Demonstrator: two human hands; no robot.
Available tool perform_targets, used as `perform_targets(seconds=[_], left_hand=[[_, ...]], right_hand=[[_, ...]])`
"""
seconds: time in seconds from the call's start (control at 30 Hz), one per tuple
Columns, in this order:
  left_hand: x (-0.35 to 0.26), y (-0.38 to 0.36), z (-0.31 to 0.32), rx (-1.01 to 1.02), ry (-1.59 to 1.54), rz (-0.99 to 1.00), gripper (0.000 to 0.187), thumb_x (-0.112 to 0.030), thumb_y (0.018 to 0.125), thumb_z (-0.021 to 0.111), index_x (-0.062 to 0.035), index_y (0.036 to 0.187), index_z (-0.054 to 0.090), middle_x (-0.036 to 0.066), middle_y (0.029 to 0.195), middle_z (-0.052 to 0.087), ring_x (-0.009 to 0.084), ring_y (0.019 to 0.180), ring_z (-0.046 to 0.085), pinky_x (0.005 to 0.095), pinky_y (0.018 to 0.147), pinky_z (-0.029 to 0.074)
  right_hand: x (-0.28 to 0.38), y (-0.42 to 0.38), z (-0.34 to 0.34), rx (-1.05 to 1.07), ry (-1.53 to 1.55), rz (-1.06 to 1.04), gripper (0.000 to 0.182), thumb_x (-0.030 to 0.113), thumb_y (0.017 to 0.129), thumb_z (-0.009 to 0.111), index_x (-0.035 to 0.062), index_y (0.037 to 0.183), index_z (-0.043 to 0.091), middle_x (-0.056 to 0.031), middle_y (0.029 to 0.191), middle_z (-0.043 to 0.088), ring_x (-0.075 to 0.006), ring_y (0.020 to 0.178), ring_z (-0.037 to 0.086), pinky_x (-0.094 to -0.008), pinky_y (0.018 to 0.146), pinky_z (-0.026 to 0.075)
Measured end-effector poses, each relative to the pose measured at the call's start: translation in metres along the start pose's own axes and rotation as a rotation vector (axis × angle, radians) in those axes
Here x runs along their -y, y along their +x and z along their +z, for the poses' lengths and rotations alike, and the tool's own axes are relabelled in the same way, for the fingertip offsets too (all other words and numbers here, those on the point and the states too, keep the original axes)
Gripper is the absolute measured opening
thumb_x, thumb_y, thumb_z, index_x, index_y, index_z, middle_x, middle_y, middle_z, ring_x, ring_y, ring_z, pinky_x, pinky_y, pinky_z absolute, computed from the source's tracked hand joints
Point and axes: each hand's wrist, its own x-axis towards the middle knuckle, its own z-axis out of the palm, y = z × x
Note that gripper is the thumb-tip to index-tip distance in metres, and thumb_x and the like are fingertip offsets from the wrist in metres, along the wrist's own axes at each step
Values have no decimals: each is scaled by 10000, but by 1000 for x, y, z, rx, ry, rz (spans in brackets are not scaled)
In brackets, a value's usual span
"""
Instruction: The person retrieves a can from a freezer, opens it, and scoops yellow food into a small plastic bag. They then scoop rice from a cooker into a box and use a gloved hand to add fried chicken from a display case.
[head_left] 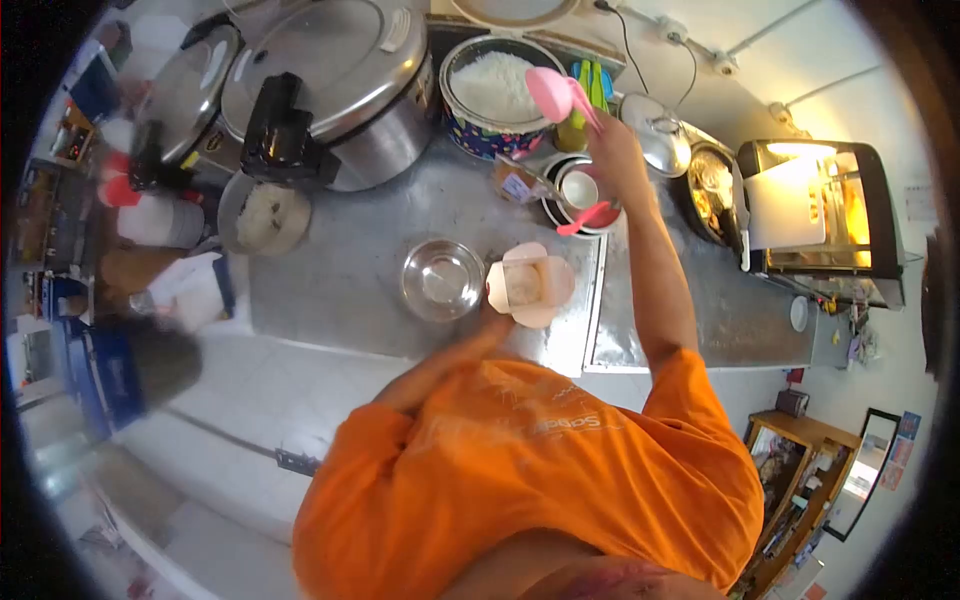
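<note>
My right hand [618, 160] is closed around the handle of a pink ladle [548, 94], raised beside the rim of a patterned pot. White rice [490, 85] fills the pot [482, 137]. My left hand [490, 322] is at the near left side of a paper food box [540, 312], its fingers partly hidden behind the wall. The box stands with flaps spread and something pale inside. A clear glass bowl [440, 282] sits just left of it. Under my right forearm are stacked bowls [577, 190] with a red-pink spoon [588, 218].
Large metal cookers [385, 130] stand at the back left, with a bowl of pale food [240, 222] before them. A pan [708, 195], a lidded pot [655, 140] and a lit toaster oven [870, 220] are to the right. The metal counter's [340, 290] front edge runs close to my body.
</note>
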Motion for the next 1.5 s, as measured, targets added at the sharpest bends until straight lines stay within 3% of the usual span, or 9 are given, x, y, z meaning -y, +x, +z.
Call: perform_targets(seconds=[0.3,0.37,0.67,0.77,0.97,1.2,1.3,1.37,1.5], left_hand=[[-24,10,-28,-10,-163,37,664,-211,644,763,-39,1206,453,139,1135,541,280,1090,520,392,920,432],[-31,19,-22,-10,-211,36,670,-207,641,765,-38,1208,449,139,1136,539,279,1091,519,391,922,431],[-64,50,-20,-39,-358,14,699,-191,628,771,-32,1219,433,137,1140,531,275,1096,512,391,930,425],[-75,60,-20,-36,-404,3,708,-185,624,773,-30,1222,428,136,1141,528,273,1097,509,391,932,423],[-103,57,-17,-10,-507,1,727,-174,615,778,-27,1230,417,135,1144,523,270,1101,505,391,938,419],[-114,42,-72,-77,-389,6,806,-134,585,797,-21,1252,359,130,1176,490,256,1109,492,387,944,415],[-113,79,-103,-191,-102,-38,963,-108,535,851,-38,1273,237,131,1231,435,245,1134,474,371,946,420],[-129,99,-113,-210,-222,-15,970,-140,531,865,-42,1263,236,132,1218,441,243,1137,473,368,946,421],[-128,107,-116,-223,-298,72,993,-190,519,886,-46,1251,231,132,1195,453,241,1135,477,368,953,419]], right_hand=[[-45,128,66,397,-333,-22,231,181,789,521,34,918,644,-236,888,645,-390,831,635,-462,746,517],[-64,146,69,623,-273,-288,207,171,753,533,15,821,650,-225,871,646,-387,834,628,-455,750,505],[-59,134,81,807,102,-339,331,216,706,641,40,984,669,-178,842,673,-242,774,632,-349,729,478],[-54,129,68,1004,388,34,274,267,796,612,22,896,682,-30,563,519,-117,454,482,-270,393,361],[-36,81,18,729,967,498,276,187,836,612,15,1051,631,33,590,466,-39,410,369,-209,342,228],[14,7,-78,506,1228,452,300,177,865,585,5,1110,606,44,603,447,-29,414,338,-190,361,277],[46,-29,-98,394,938,274,320,153,875,578,-4,1154,582,22,630,502,-72,455,441,-232,437,414],[58,-53,-84,-49,605,-325,354,99,892,542,-26,1222,528,-11,736,605,-124,551,552,-287,500,446],[80,-81,-86,60,98,-359,355,76,852,589,33,1204,567,-131,882,664,-150,723,632,-333,638,509]])
